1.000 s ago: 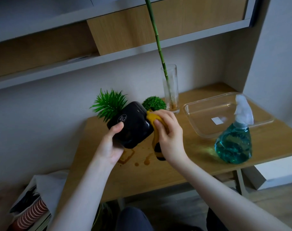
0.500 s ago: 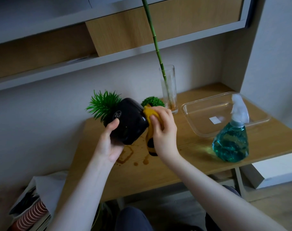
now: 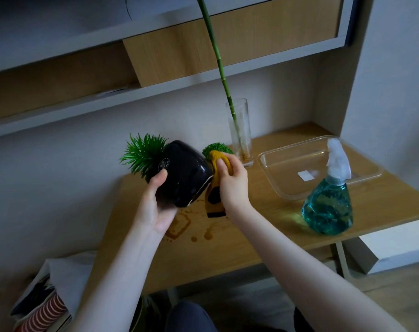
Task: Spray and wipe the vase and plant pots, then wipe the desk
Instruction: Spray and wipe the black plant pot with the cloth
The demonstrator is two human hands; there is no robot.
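Wooden desk [image 3: 239,245] under wall shelves, wet brown spots beside the hands.
Left hand [image 3: 153,207] grips the black plant pot [image 3: 183,174], tilted above the desk (leaves pointing left); right hand [image 3: 232,185] presses a yellow cloth [image 3: 215,188] to its base.

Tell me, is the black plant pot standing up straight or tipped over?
Tipped. The left hand holds the black pot off the desk, its spiky plant pointing sideways, while the right hand presses a yellow cloth against its base.

The right hand [image 3: 232,185] has slid the yellow cleaning cloth [image 3: 216,185] upward along the base of the tilted glossy black plant pot [image 3: 182,174].
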